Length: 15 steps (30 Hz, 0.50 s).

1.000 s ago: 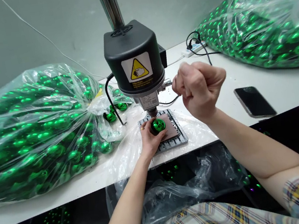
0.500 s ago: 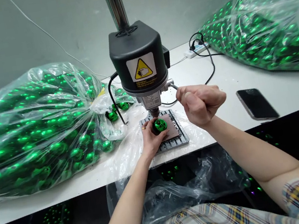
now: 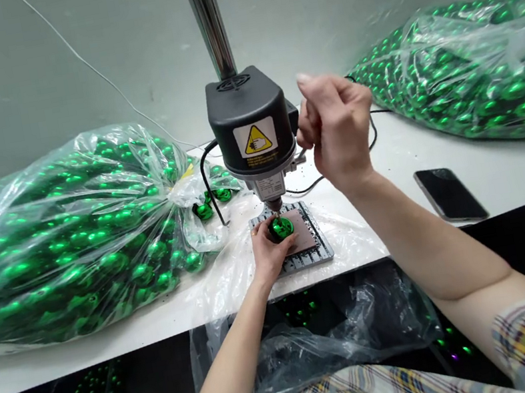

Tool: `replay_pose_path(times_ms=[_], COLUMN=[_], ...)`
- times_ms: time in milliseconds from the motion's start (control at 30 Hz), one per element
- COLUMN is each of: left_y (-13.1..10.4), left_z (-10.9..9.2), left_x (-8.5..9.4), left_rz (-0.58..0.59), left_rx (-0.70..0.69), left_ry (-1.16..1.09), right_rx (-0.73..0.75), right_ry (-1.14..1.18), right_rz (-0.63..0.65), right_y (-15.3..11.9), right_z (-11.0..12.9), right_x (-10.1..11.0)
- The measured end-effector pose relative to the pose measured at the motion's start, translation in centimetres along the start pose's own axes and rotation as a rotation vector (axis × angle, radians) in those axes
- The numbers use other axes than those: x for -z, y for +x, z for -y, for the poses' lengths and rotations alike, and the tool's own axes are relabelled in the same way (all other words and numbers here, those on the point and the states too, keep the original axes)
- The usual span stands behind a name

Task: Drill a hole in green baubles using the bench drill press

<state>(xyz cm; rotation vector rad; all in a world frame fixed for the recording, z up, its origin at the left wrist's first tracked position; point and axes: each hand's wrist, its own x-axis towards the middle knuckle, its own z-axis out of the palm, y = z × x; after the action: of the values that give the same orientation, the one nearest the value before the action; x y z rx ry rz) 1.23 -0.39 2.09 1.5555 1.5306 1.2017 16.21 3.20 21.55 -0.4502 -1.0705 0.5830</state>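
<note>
Your left hand (image 3: 266,251) curls snugly around the shiny green ball (image 3: 282,227), which sits on the pinkish board (image 3: 304,235) under the drill press (image 3: 247,108), near the front edge of the desk (image 3: 399,148). Your right hand (image 3: 339,129) is clenched around the lever (image 3: 301,157); the smartphone (image 3: 450,194) lies further right by that edge.

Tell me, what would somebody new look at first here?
Probably the big see-through bag of shiny green balls on the left, with another bulging bag at the far right. Between them stands a black machine with a yellow warning sign. Low down in front of it, the left hand holds one green ball.
</note>
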Motion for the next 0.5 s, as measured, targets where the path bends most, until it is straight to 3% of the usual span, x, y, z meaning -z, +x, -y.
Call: replay_pose_path(times_ms=[100, 167, 200, 300, 367, 433, 500], left_y=[-1.8, -4.1, -5.5, -9.0, -9.3, -7.0, -2.5], left_z=[-1.2, -2.3, -2.9, -4.1, -3.9, -3.0, -1.7], left_x=[0.9, 2.4, 3.4, 6.7, 8.9, 10.9, 12.5], left_rz=[-0.094, -0.066, 0.015, 0.442, 0.557, 0.421, 0.162], left_rx=[-0.044, -0.095, -0.122, -0.188, -0.167, -0.111, -0.082], left_ry=[0.100, 0.180, 0.216, 0.328, 0.371, 0.370, 0.415], right_rx=[-0.147, -0.204, -0.220, -0.236, -0.242, -0.249, -0.247], right_ry=[-0.046, -0.027, -0.009, 0.041, 0.070, 0.095, 0.106], right_rz=[0.077, 0.085, 0.071, 0.018, 0.010, 0.005, -0.007], right_y=[2.3, 2.8, 2.8, 2.3, 2.0, 1.8, 1.8], right_z=[-0.1, -0.3, -0.3, 0.1, 0.3, 0.5, 0.5], right_x=[-0.6, -0.5, -0.5, -0.5, -0.6, -0.7, -0.7])
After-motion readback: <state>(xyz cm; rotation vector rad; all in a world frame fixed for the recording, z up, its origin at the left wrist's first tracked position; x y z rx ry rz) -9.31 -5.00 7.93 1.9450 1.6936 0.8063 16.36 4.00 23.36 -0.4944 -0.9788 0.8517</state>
